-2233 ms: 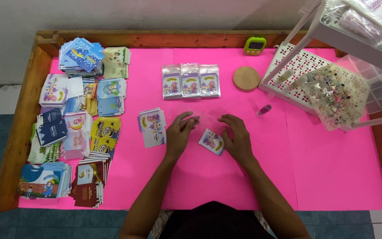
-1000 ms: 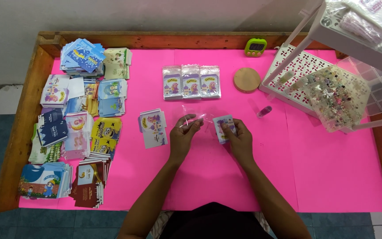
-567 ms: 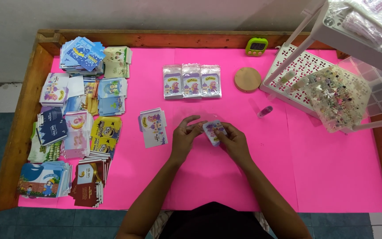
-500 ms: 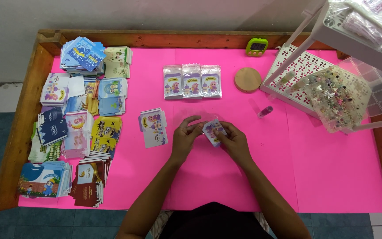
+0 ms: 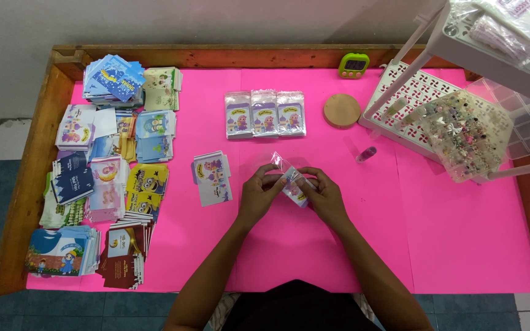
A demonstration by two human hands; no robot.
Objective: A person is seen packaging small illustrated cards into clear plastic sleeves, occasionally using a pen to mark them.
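The small printed card (image 5: 294, 187) held between the two hands is largely covered by the fingers, and whether it is already inside the clear plastic sleeve (image 5: 282, 167) that rises from the grip cannot be told; its picture is too small to be made out. The left hand (image 5: 259, 195) is closed on the card's left side, with thumb and fingertips pinching the sleeve's edge, and the right hand (image 5: 325, 196) is closed on the right side in the same manner. Both are raised just above the middle of the pink sheet (image 5: 314, 257) by which the wooden-rimmed table (image 5: 32, 178) is covered. The white rack (image 5: 455, 37) at the upper right is cut off by the frame, and the contents of the clear bags on its top shelf cannot be made out. A clear compartment box of small trinkets (image 5: 461, 138) is propped against the rack's perforated base. Three bagged cards (image 5: 265, 114) are laid in a row beyond the hands, with a round wooden coaster (image 5: 341, 111), a green timer (image 5: 354, 65) and a small vial (image 5: 365, 154) to their right. A short stack of loose cards (image 5: 212, 178) is set near the left hand, and many sorted card piles (image 5: 102, 184) are spread along the left edge. Grey-blue floor tiles are seen past the table, and a pale wall lies beyond its far rim.
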